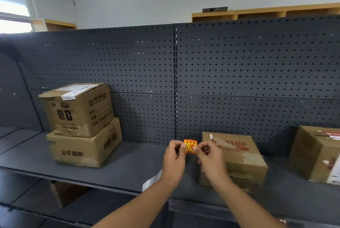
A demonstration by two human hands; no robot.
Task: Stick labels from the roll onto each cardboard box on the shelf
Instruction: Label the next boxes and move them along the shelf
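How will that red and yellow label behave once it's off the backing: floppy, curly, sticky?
Probably floppy: the label looks paper-thin and is held taut, pinched at its two side edges by the left hand and right hand. Likely very light, so it could curl or fold onto itself if one grip lets go. Its adhesive side isn't visible, so tack is uncertain.

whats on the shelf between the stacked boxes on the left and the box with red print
In the head view, bare dark shelf between the stacked boxes and the red-print box; only the hands pinching the label hang before it.
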